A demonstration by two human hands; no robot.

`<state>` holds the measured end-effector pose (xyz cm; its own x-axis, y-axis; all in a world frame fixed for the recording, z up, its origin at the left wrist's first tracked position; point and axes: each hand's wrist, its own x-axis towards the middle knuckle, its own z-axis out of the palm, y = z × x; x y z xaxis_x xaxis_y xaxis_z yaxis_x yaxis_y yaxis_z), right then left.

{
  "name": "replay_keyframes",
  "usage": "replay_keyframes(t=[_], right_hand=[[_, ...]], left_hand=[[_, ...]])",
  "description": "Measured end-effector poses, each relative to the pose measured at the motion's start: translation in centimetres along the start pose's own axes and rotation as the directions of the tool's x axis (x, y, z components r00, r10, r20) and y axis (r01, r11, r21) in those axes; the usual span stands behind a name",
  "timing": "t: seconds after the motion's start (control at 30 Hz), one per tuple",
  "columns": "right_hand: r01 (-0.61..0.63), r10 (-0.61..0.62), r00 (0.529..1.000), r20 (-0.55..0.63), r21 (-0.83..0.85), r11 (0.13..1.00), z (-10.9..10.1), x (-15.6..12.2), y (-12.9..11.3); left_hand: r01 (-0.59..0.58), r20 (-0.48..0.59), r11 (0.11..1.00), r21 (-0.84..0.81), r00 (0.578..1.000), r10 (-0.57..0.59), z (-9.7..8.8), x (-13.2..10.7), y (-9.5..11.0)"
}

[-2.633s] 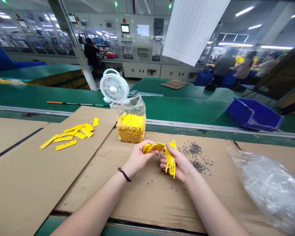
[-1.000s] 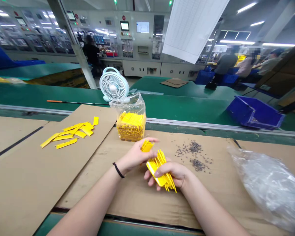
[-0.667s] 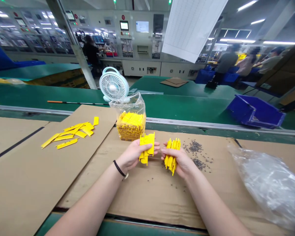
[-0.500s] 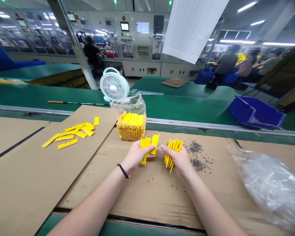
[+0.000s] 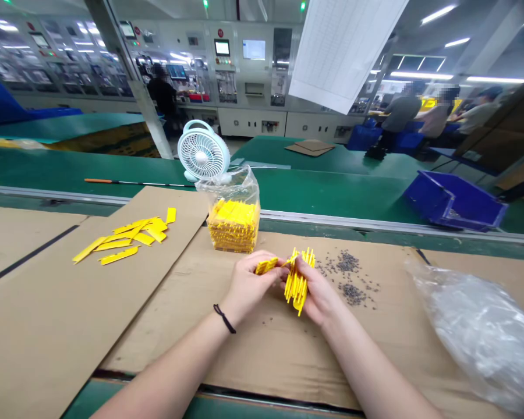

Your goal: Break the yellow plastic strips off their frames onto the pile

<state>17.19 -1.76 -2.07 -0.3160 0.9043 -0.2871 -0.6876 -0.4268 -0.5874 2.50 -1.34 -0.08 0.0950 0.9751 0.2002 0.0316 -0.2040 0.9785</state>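
My left hand is closed on a few flat yellow plastic strips held above the cardboard sheet. My right hand grips a fanned bundle of yellow strips upright, its fingertips meeting the left hand's. The two hands touch in front of a clear plastic bag of stacked yellow strips. A black band circles my left wrist.
A loose pile of yellow strips lies on cardboard at the left. Small dark pellets are scattered right of my hands. A crumpled clear bag lies at the right, a small fan and a blue bin stand behind. People work far back.
Half a second ago my hands were apart, each holding its own strips upright. They have come together, and the left hand's strips now lie tilted against the right hand's bundle.
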Motion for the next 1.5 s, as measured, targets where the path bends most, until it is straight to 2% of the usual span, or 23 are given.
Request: replay_keyframes(t=[0.07,0.1,0.17,0.2,0.23,0.3,0.37,0.43,0.47,0.5,0.57,0.6,0.67,0.7,0.77,0.83,0.9,1.0,1.1,1.2,1.33,1.43,1.5], right_hand=[[0.047,-0.048,0.998,-0.044,-0.024,0.999,0.2,-0.1,0.0],[0.057,-0.058,0.997,-0.048,-0.016,0.998,0.2,-0.1,-0.1],[0.043,-0.043,0.999,0.004,0.03,0.999,0.2,-0.2,-0.5],[0.016,-0.018,0.999,0.035,0.058,0.998,0.2,-0.2,-0.7],[-0.021,0.016,0.998,0.059,0.078,0.997,0.2,-0.2,-0.8],[-0.102,0.094,0.992,0.085,0.095,0.99,0.2,-0.2,-0.9],[-0.164,0.153,0.982,0.11,0.091,0.982,0.2,-0.3,-0.7],[-0.205,0.194,0.971,0.143,0.069,0.976,0.3,-0.4,-0.4],[-0.214,0.205,0.967,0.153,0.048,0.976,0.3,-0.5,-0.3],[-0.218,0.212,0.965,0.155,0.023,0.976,0.2,-0.6,-0.3],[-0.202,0.202,0.972,0.122,-0.011,0.979,0.2,-0.7,-0.3],[-0.183,0.184,0.979,0.083,-0.019,0.983,0.3,-0.8,-0.4],[-0.128,0.128,0.992,-0.015,-0.029,0.991,0.4,-1.0,-0.8],[-0.097,0.094,0.994,-0.06,-0.038,0.995,0.5,-1.1,-1.0],[-0.041,0.034,0.995,-0.096,-0.07,0.997,0.6,-1.1,-1.3],[0.017,-0.024,0.997,-0.079,-0.092,0.996,0.6,-1.1,-1.5],[0.067,-0.077,0.994,-0.078,-0.121,0.99,0.5,-0.9,-1.5],[0.088,-0.11,0.985,-0.13,-0.167,0.982,0.1,-0.5,-1.4],[0.033,-0.053,0.987,-0.152,-0.135,0.99,0.1,-0.3,-1.1],[0.059,-0.078,0.984,-0.157,-0.123,0.991,0.3,-0.3,-0.9],[0.132,-0.149,0.983,-0.11,-0.147,0.98,0.4,-0.6,-1.4],[-0.007,0.008,1.0,0.009,-0.08,0.997,-0.2,-0.7,-2.2],[-0.131,0.136,0.986,0.101,-0.056,0.99,-0.5,-0.8,-2.5]], left_hand=[[0.194,-0.058,0.964,-0.179,0.976,-0.208,0.1,0.2,-0.1],[0.246,-0.049,0.931,-0.27,0.962,-0.269,0.0,0.4,-0.2],[0.267,-0.013,0.889,-0.373,0.956,-0.292,-0.4,0.7,-0.2],[0.235,-0.017,0.902,-0.363,0.966,-0.259,-0.6,0.8,-0.1],[0.167,-0.039,0.938,-0.304,0.981,-0.188,-0.8,0.9,0.1],[-0.078,-0.068,0.994,-0.082,0.995,0.073,-1.2,0.8,0.4],[-0.349,0.035,0.931,0.11,0.937,0.347,-1.3,0.6,0.6],[-0.474,0.172,0.868,0.144,0.876,0.45,-1.3,0.4,0.6],[-0.456,0.199,0.88,0.131,0.882,0.427,-1.2,0.3,0.5],[-0.388,0.189,0.915,0.109,0.912,0.364,-1.0,0.3,0.4],[-0.143,0.086,0.989,0.031,0.987,0.14,-0.8,0.5,0.2],[-0.003,0.017,0.999,-0.034,1.0,0.004,-0.8,0.6,0.0],[0.223,-0.024,0.95,-0.218,0.972,-0.234,-1.0,1.1,-0.1],[0.314,0.026,0.892,-0.324,0.946,-0.323,-1.3,1.3,-0.2],[0.483,0.223,0.716,-0.504,0.874,-0.432,-1.9,1.6,-0.2],[0.599,0.396,0.537,-0.594,0.799,-0.453,-2.3,1.8,-0.1],[0.627,0.449,0.474,-0.618,0.777,-0.442,-2.5,1.7,0.1],[0.569,0.399,0.508,-0.647,0.82,-0.41,-2.1,1.5,0.4],[0.501,0.35,0.487,-0.715,0.86,-0.372,-1.7,1.3,0.6],[0.522,0.371,0.514,-0.681,0.851,-0.372,-1.6,1.3,0.6],[0.596,0.507,0.737,-0.32,0.765,-0.398,-2.2,1.0,1.0],[0.572,0.664,0.816,-0.086,0.644,-0.381,-3.0,0.6,2.2],[0.56,0.737,0.829,0.016,0.554,-0.388,-3.5,0.3,3.0]])
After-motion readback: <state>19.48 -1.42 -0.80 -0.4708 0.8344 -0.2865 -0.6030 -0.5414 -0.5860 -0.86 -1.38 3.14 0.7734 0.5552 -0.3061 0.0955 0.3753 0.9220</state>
